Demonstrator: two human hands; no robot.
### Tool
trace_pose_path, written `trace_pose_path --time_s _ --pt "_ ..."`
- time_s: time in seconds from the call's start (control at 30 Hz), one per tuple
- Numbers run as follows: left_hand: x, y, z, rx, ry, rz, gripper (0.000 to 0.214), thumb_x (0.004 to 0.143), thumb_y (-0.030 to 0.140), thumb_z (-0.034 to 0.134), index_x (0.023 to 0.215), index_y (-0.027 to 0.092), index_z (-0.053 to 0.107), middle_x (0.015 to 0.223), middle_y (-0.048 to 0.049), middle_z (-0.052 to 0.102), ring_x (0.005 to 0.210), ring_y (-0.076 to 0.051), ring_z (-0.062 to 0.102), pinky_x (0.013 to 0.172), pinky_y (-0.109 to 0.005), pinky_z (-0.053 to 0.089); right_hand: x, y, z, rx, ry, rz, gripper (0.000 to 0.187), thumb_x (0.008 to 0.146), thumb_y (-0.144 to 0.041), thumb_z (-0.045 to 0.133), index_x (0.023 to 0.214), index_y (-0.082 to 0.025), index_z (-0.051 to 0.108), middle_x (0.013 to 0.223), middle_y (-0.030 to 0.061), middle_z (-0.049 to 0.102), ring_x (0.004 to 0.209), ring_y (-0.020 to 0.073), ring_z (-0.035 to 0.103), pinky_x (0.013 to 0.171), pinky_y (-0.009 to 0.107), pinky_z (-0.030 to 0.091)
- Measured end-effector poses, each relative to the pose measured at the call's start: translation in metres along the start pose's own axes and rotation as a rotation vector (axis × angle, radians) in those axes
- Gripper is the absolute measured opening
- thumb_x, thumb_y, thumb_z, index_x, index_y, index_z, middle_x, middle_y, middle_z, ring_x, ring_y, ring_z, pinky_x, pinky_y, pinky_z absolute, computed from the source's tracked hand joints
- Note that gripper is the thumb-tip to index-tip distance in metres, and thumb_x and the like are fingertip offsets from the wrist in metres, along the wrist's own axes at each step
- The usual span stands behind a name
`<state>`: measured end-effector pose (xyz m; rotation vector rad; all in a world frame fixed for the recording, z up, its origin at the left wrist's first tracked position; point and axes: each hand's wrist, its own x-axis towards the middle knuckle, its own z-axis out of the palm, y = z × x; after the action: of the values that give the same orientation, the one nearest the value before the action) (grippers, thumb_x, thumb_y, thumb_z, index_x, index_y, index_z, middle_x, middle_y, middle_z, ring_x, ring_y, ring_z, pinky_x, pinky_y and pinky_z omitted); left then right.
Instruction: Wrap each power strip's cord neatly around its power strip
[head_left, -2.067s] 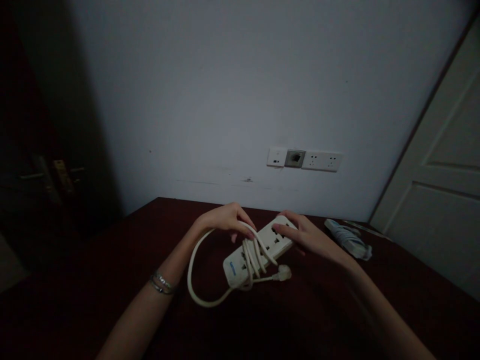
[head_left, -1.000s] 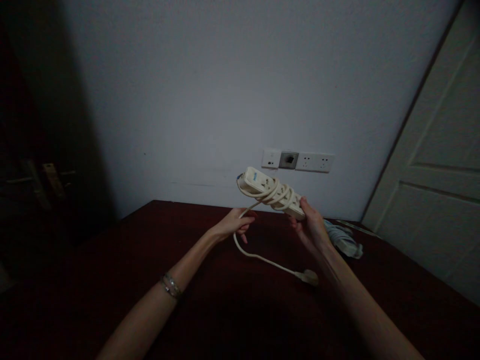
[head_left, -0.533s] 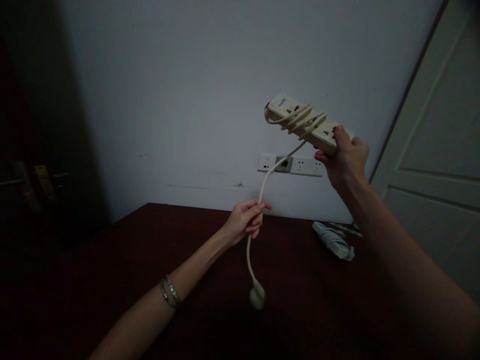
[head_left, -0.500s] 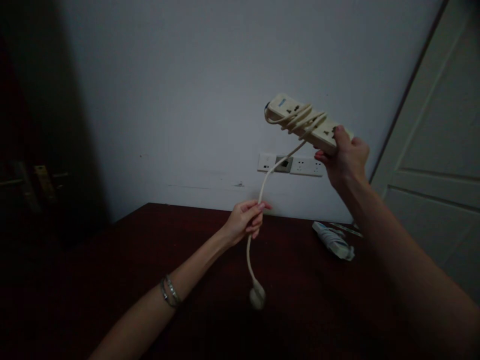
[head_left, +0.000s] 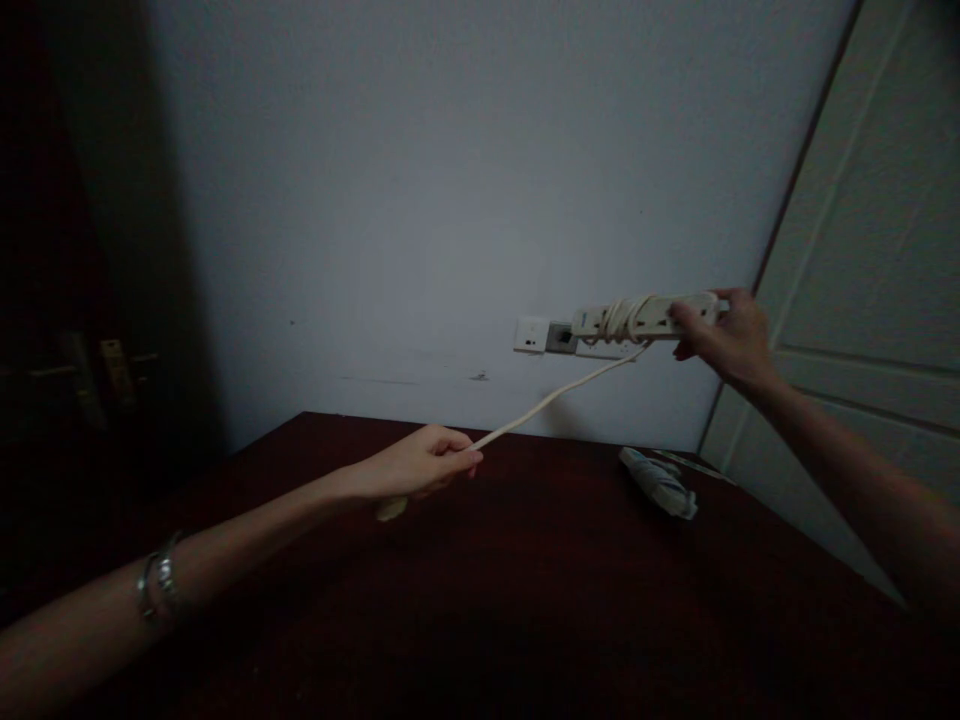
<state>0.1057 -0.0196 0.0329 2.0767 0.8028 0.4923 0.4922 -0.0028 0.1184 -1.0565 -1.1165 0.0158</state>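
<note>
My right hand (head_left: 727,335) grips the right end of a white power strip (head_left: 656,318), held nearly level in front of the wall. Several loops of its cord are wound around the strip's middle. From there the white cord (head_left: 551,397) stretches down and left to my left hand (head_left: 427,462), whose thumb and fingers are closed on it. Below that hand part of the plug (head_left: 391,509) shows; the rest is hidden behind the hand.
A second strip wrapped in its cord (head_left: 660,484) lies at the back right of the dark red table (head_left: 480,580). Wall sockets (head_left: 531,335) sit behind the held strip. A white panelled door (head_left: 862,300) stands right, and a dark door with a handle (head_left: 118,372) left.
My left hand has moved left, drawing the cord out straighter. The power strip has come down, shifted right and turned from tilted to nearly level. The plug now hangs behind my left hand.
</note>
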Motion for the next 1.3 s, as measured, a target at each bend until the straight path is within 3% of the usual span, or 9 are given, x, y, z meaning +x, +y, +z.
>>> trace_pose_path --time_s 0.13,0.23,0.43,0.57,0.73,0.87,0.97,1.1,1.3 --pt "-0.02 0.008 -0.006 0.676 0.302 0.302 0.037 0.085 0.048 0.048 0.065 0.018 0.053 0.054 0.0029 0.043 0.045 -0.007 0.034 0.044 -0.023 0.021 -0.036 0.018 -0.003 -0.487 -0.103 -0.116 0.038 0.074 -0.039 0.066 0.099 -0.015 0.051 0.042 -0.0047 0.05 0.044 0.0156 0.052 0.049 0.026 0.037" --pt "-0.028 0.017 -0.019 1.016 0.483 0.532 0.042 0.084 0.05 0.049 0.058 0.018 0.051 0.049 0.0028 0.041 0.043 -0.007 0.031 0.046 -0.024 0.018 -0.066 0.034 0.001 -0.618 -0.252 -0.137 0.044 0.08 -0.045 0.056 0.108 -0.012 0.049 0.047 -0.0022 0.055 0.043 0.0169 0.054 0.05 0.028 0.041" --pt "-0.016 0.042 -0.057 1.215 0.837 0.812 0.045 0.081 0.055 0.051 0.056 0.018 0.052 0.048 0.0027 0.044 0.043 -0.008 0.037 0.05 -0.024 0.024 -0.142 0.047 0.015 -0.572 -0.554 -0.234 0.039 0.084 -0.047 0.048 0.106 -0.015 0.049 0.068 0.0064 0.064 0.058 0.02 0.06 0.054 0.029 0.042" --pt "-0.013 0.064 -0.046 1.262 0.874 0.92 0.05 0.083 0.059 0.045 0.057 0.017 0.054 0.049 0.0019 0.046 0.045 -0.009 0.042 0.052 -0.025 0.026 -0.184 0.038 0.03 -0.511 -0.674 -0.245 0.034 0.086 -0.044 0.044 0.107 -0.017 0.046 0.072 0.0064 0.064 0.061 0.0205 0.06 0.056 0.029 0.041" --pt "-0.012 0.087 -0.029 1.2 0.935 0.885 0.051 0.086 0.058 0.04 0.065 0.016 0.059 0.053 0.0002 0.049 0.053 -0.01 0.049 0.054 -0.025 0.029 -0.204 0.023 0.041 -0.467 -0.662 -0.212 0.03 0.087 -0.042 0.044 0.103 -0.016 0.046 0.072 0.0064 0.063 0.061 0.0203 0.059 0.057 0.03 0.04" --pt "0.0 0.086 -0.055 1.049 1.062 0.768 0.043 0.085 0.052 0.048 0.068 0.015 0.062 0.056 -0.0025 0.054 0.056 -0.012 0.048 0.055 -0.026 0.028 -0.217 0.006 0.033 -0.368 -0.643 -0.14 0.031 0.085 -0.045 0.048 0.1 -0.018 0.048 0.074 0.0043 0.062 0.064 0.0191 0.059 0.06 0.029 0.042" --pt "0.01 0.071 -0.078 0.965 1.076 0.672 0.036 0.082 0.048 0.054 0.067 0.017 0.063 0.056 -0.0032 0.056 0.057 -0.013 0.046 0.055 -0.027 0.027 -0.234 -0.013 0.027 -0.273 -0.664 -0.087 0.03 0.082 -0.045 0.052 0.097 -0.02 0.05 0.073 0.0027 0.061 0.064 0.018 0.058 0.059 0.028 0.043" --pt "0.019 0.05 -0.092 0.895 1.007 0.502 0.035 0.08 0.049 0.055 0.069 0.017 0.066 0.056 -0.0036 0.057 0.058 -0.014 0.046 0.056 -0.027 0.025 -0.256 -0.047 0.028 -0.13 -0.719 0.004 0.027 0.079 -0.043 0.057 0.093 -0.021 0.051 0.074 0.0015 0.061 0.065 0.0167 0.057 0.059 0.027 0.044" --pt "0.041 0.019 -0.09 0.799 0.808 0.36 0.04 0.077 0.052 0.055 0.07 0.015 0.069 0.051 -0.0012 0.053 0.052 -0.011 0.039 0.053 -0.025 0.022 -0.273 -0.092 0.039 0.1 -0.784 0.153 0.026 0.078 -0.04 0.06 0.091 -0.021 0.049 0.069 -0.0016 0.056 0.058 0.0124 0.053 0.049 0.022 0.042"
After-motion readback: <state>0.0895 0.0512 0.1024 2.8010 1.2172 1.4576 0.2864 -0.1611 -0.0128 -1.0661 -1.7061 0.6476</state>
